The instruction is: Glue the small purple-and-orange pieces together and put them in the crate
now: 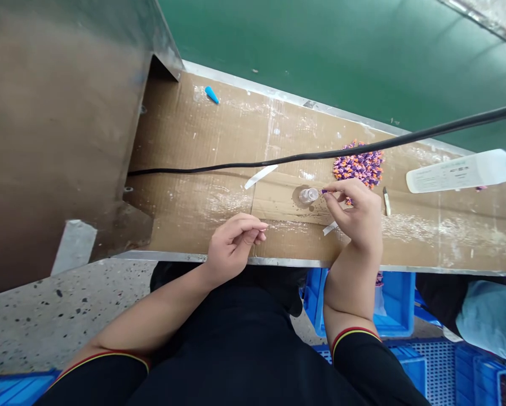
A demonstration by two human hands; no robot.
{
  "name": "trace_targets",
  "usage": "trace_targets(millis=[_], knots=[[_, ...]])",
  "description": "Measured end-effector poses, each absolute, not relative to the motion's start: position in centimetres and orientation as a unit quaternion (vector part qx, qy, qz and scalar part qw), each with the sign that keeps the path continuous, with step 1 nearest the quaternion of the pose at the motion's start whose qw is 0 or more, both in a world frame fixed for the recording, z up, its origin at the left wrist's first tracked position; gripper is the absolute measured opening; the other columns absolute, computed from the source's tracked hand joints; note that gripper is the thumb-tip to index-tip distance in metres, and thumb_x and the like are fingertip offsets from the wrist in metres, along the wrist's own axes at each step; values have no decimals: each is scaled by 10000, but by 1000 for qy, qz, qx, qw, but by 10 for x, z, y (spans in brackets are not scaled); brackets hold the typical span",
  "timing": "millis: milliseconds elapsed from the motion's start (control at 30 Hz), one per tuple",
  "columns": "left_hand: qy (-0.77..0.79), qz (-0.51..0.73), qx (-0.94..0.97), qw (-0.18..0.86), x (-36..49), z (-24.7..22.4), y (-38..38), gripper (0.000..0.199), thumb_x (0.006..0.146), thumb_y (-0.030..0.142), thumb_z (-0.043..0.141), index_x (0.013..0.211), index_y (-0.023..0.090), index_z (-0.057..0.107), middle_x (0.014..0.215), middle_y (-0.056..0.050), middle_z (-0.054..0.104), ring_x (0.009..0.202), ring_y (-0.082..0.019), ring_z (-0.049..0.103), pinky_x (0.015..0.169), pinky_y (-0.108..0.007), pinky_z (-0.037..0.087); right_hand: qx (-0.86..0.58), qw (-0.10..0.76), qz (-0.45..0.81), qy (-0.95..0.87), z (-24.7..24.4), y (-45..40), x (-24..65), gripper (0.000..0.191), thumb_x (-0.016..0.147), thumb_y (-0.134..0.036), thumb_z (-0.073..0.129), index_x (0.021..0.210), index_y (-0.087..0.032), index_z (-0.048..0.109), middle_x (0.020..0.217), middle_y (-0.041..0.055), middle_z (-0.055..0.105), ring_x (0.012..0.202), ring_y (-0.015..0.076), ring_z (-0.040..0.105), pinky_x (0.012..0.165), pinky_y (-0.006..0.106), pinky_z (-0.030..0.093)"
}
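My right hand pinches a small purple-and-orange piece between thumb and fingers. Just left of those fingertips a small clear container stands on the cardboard, with wet spots around it. A heap of similar purple-and-orange pieces lies beyond my right hand, and one or two sit close under its fingers. My left hand is closed in a pinch above the near edge of the bench; anything between its fingertips is too small to make out.
A black cable crosses above the cardboard-covered bench. At right lies a white bottle with a blue cap, near a small knife-like tool. A blue cone-shaped tip is at far left; blue crates stand below.
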State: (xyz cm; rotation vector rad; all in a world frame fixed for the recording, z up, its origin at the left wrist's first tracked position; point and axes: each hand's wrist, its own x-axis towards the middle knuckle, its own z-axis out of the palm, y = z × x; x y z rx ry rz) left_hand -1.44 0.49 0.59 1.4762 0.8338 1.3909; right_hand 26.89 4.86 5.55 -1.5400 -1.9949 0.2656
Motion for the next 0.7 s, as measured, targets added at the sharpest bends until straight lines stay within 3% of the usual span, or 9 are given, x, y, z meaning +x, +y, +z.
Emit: trace_targets(millis=[167, 467, 700], knots=[[340, 565, 597, 457, -14, 7, 6, 218, 1049, 84, 613, 1100, 191, 796, 871, -37, 728, 709, -94, 706, 618, -184, 616, -575, 287, 102, -760, 55, 48, 268, 125, 1004, -258, 684, 999, -258, 809, 984, 59, 808, 875, 220, 732, 723, 370, 615], [342, 564, 587, 470, -13, 6, 5, 228, 1058, 114, 612, 1114, 206, 813, 882, -41, 736, 722, -103, 717, 610, -189, 613, -574, 279, 93, -764, 52, 49, 267, 147, 1006, -265, 669, 1009, -253, 816, 979, 59, 799, 822, 208, 714, 768, 387, 621], [334, 576, 575, 475, -13, 5, 4, 358, 1047, 72, 613, 1254, 276, 821, 982, -46, 776, 767, -101, 744, 628, -186, 633, -586, 285, 97, -753, 55, 49, 268, 136, 984, -267, 675, 984, -254, 810, 972, 58, 806, 799, 205, 703, 716, 366, 596]])
